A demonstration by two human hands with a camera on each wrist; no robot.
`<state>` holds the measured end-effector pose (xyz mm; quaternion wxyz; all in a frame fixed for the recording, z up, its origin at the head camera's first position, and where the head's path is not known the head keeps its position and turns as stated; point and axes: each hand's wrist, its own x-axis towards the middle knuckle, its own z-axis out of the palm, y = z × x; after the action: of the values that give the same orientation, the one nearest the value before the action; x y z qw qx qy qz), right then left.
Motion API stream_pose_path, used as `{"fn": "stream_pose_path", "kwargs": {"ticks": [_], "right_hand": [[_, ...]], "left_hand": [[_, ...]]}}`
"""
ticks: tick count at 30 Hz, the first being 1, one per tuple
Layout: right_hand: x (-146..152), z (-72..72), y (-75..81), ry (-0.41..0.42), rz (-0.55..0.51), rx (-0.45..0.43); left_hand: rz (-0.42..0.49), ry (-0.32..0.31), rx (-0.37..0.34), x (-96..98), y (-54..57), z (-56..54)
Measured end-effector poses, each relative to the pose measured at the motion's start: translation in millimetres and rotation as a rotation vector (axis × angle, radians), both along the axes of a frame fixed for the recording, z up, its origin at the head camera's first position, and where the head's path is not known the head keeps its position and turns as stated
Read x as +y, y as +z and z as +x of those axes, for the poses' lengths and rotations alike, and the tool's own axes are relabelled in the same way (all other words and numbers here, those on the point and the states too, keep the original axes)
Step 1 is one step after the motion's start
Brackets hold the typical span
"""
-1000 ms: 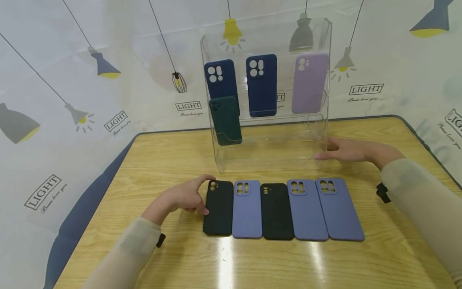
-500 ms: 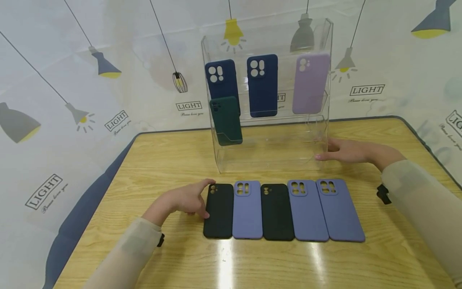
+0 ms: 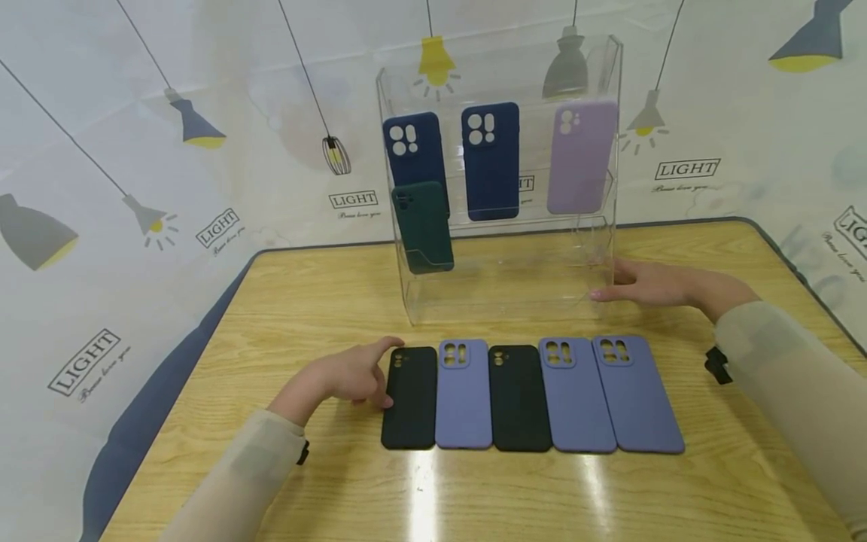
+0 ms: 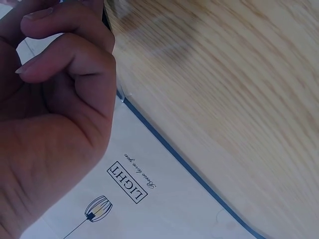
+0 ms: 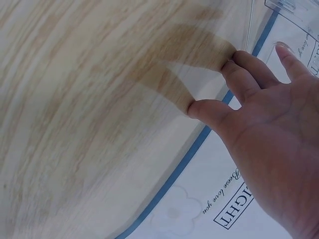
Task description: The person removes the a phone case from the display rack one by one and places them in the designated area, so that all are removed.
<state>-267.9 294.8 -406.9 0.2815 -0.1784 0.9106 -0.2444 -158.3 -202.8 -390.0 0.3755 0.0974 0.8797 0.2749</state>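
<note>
Thumb and forefinger of my left hand (image 3: 348, 373) hold the top left corner and left edge of a black phone case (image 3: 410, 406), which lies flat. In the left wrist view, the other fingers of this hand (image 4: 70, 84) are curled toward the palm. To its right lie a lavender phone case (image 3: 463, 403), a second black case (image 3: 520, 406) and two more lavender cases, the last (image 3: 643, 406) at the right end. My right hand (image 3: 653, 284) rests at the lower right side of a clear acrylic stand (image 3: 501, 301), fingers and thumb spread; the right wrist view shows its fingertips (image 5: 192, 110) at a clear surface.
On the stand's upper tier are two navy cases (image 3: 492, 158) and a lilac case (image 3: 582, 156); a dark green case (image 3: 425, 229) leans on the tier below. Behind the wooden table (image 3: 305, 293) hangs a cloth printed with lamps.
The leftmost black case has slid slightly toward the person under my left hand, its lower edge nearly level with the others. My right hand has stayed by the stand.
</note>
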Motion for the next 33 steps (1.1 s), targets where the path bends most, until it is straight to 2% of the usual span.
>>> {"fn": "stream_pose_path", "kwargs": {"ticks": [11, 28, 33], "right_hand": [[-0.1, 1.2, -1.8, 0.006, 0.000, 0.013], [-0.8, 1.8, -1.3, 0.009, -0.024, 0.005], [-0.5, 2.0, -1.2, 0.006, -0.018, 0.003]], "left_hand": [[-0.011, 0.021, 0.012, 0.9, 0.4, -0.3], [-0.036, 0.003, 0.026, 2.9, 0.4, 0.8], [-0.024, 0.015, 0.021, 2.7, 0.6, 0.7]]}}
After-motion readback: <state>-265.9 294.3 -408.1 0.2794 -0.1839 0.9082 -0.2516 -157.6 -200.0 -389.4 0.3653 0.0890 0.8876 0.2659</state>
